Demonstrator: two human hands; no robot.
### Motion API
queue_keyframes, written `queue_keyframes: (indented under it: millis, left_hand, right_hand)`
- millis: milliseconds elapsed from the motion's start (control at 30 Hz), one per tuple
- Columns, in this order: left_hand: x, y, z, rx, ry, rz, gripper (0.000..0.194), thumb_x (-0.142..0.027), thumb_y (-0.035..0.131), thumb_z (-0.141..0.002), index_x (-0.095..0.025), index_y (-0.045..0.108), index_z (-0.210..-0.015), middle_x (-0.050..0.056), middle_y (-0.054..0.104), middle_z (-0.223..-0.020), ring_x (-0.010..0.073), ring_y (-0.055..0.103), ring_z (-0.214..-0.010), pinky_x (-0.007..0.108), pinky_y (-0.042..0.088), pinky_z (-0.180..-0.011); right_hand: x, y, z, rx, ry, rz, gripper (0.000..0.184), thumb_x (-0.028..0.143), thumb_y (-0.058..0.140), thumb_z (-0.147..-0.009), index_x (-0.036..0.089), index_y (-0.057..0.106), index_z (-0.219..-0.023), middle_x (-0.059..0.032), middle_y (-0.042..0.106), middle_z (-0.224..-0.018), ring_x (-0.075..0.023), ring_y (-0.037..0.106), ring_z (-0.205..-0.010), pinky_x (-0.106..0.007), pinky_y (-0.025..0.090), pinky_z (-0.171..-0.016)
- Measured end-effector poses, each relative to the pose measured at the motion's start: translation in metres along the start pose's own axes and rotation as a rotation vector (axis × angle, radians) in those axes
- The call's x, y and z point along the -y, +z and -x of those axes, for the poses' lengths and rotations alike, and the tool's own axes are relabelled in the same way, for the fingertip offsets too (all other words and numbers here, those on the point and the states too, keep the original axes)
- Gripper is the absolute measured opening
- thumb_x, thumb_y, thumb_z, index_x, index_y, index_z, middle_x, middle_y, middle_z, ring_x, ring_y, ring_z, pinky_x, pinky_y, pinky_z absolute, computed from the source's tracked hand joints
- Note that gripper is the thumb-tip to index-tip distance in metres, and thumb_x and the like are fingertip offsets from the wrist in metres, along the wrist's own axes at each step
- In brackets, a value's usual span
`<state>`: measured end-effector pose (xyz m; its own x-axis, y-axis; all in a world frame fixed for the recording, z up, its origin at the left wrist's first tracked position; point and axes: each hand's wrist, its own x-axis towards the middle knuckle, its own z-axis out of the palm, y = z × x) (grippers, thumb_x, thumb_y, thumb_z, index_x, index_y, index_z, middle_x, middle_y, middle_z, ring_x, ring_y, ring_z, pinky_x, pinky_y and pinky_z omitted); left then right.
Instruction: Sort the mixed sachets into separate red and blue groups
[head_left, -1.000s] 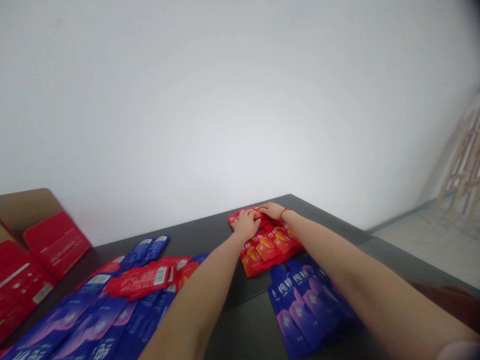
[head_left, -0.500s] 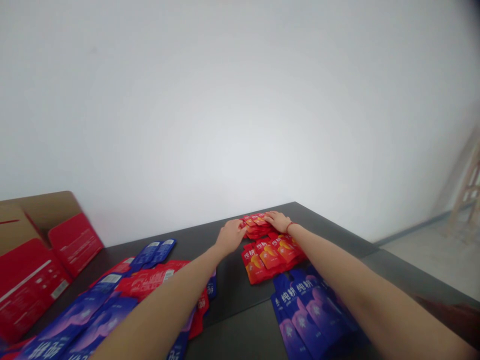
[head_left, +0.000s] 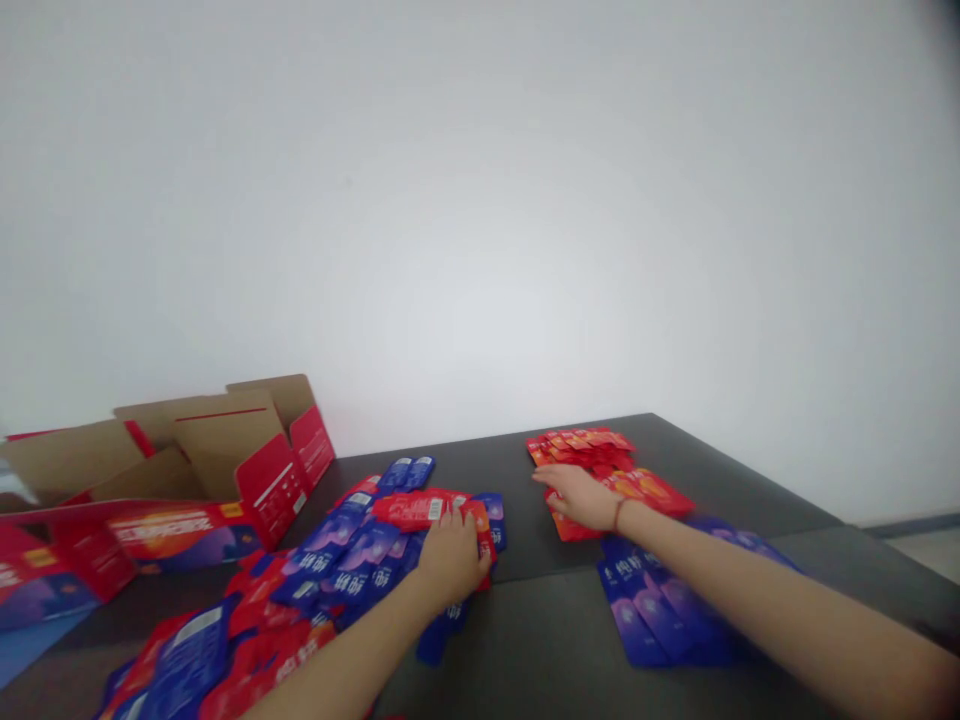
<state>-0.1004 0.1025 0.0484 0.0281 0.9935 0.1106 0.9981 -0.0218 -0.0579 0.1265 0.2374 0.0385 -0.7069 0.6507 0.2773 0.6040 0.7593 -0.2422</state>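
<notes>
My left hand [head_left: 452, 556] rests on the right edge of a loose heap of red and blue packets [head_left: 330, 570], its fingers spread over a red packet [head_left: 420, 508] at the top of the heap. My right hand [head_left: 579, 497] lies flat, fingers stretched, on a fanned stack of red packets [head_left: 600, 462] at the far right of the dark table [head_left: 525, 660]. A fanned stack of blue packets [head_left: 660, 600] lies under my right forearm.
An open cardboard box with red printed flaps [head_left: 225, 455] stands at the far left of the table. A white wall rises behind. The table's right corner drops to a pale floor [head_left: 930, 545].
My left hand has pulled back from the red stack to the mixed heap on the left. My right hand slid nearer along the red stack. The view swung left, showing more of the box.
</notes>
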Motion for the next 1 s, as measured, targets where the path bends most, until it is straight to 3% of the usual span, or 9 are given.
queue_keyframes:
  millis: [67,133,233,333,467,700,833,1000]
  left_hand:
    - [-0.014,0.004,0.015,0.018,-0.061,-0.051,0.063,-0.040,0.058,-0.075,-0.006,0.051,-0.127,0.025,0.053,-0.127,0.0371,0.048,-0.119,0.045,0.037,-0.098]
    - [-0.025,0.008,0.028,0.033,-0.076,-0.064,0.061,-0.038,0.053,-0.078,-0.004,0.050,-0.129,0.026,0.054,-0.126,0.0371,0.050,-0.117,0.045,0.039,-0.096]
    - [-0.033,0.015,0.048,0.042,-0.071,-0.082,0.056,-0.029,0.045,-0.082,-0.004,0.048,-0.132,0.025,0.050,-0.132,0.0361,0.047,-0.121,0.045,0.038,-0.097]
    - [-0.032,0.022,0.065,0.036,-0.076,-0.104,0.057,-0.018,0.039,-0.082,-0.001,0.042,-0.136,0.025,0.042,-0.138,0.0353,0.040,-0.128,0.046,0.033,-0.102]
    - [-0.026,0.028,0.073,0.010,-0.096,-0.115,0.058,-0.009,0.032,-0.082,0.003,0.037,-0.138,0.024,0.037,-0.142,0.0331,0.035,-0.132,0.043,0.030,-0.106]
    - [-0.009,0.031,0.071,0.002,-0.073,-0.072,0.056,-0.005,0.030,-0.082,-0.002,0.041,-0.137,0.020,0.040,-0.142,0.0267,0.035,-0.133,0.039,0.029,-0.108]
    - [-0.011,0.015,0.076,-0.046,-0.043,0.001,0.059,-0.007,0.037,-0.078,-0.004,0.041,-0.137,0.018,0.039,-0.144,0.0279,0.032,-0.135,0.044,0.024,-0.110]
    - [-0.041,-0.004,0.091,-0.145,0.105,0.310,0.054,-0.012,0.036,-0.082,-0.009,0.043,-0.135,0.012,0.046,-0.140,0.0187,0.039,-0.130,0.031,0.028,-0.109]
  right_hand:
    - [0.046,0.021,0.002,0.068,-0.135,-0.025,0.056,0.015,0.054,-0.078,0.024,0.050,-0.133,-0.0057,0.048,-0.140,-0.0209,0.040,-0.130,-0.037,0.027,-0.110]
    - [0.084,0.039,-0.002,0.125,-0.164,-0.034,0.058,0.010,0.051,-0.079,0.024,0.047,-0.135,-0.0062,0.045,-0.143,-0.0213,0.039,-0.131,-0.040,0.026,-0.111]
    - [0.121,0.052,-0.018,0.123,-0.077,-0.049,0.048,0.014,0.052,-0.085,0.019,0.049,-0.132,-0.0123,0.043,-0.143,-0.0239,0.041,-0.130,-0.039,0.033,-0.107]
    - [0.139,0.053,-0.037,0.098,0.076,-0.051,0.040,0.024,0.056,-0.088,0.015,0.051,-0.127,-0.0163,0.047,-0.137,-0.0265,0.049,-0.121,-0.042,0.041,-0.099]
    - [0.154,0.049,-0.051,0.075,0.270,-0.061,0.033,0.035,0.055,-0.091,0.019,0.054,-0.120,-0.0083,0.054,-0.124,-0.0229,0.056,-0.106,-0.046,0.048,-0.089]
    - [0.153,0.032,-0.049,0.103,0.431,-0.327,0.032,0.034,0.056,-0.091,0.017,0.055,-0.118,-0.0075,0.057,-0.119,-0.0213,0.059,-0.099,-0.041,0.051,-0.083]
    - [0.145,0.027,-0.022,0.030,0.495,-0.556,0.029,0.034,0.054,-0.092,0.016,0.056,-0.115,-0.0069,0.060,-0.112,-0.0191,0.061,-0.092,-0.038,0.053,-0.078]
    - [0.142,0.038,0.042,-0.078,0.556,-0.864,0.030,0.025,0.032,-0.097,0.016,0.053,-0.115,-0.0036,0.065,-0.079,-0.0138,0.062,-0.059,-0.026,0.052,-0.051]
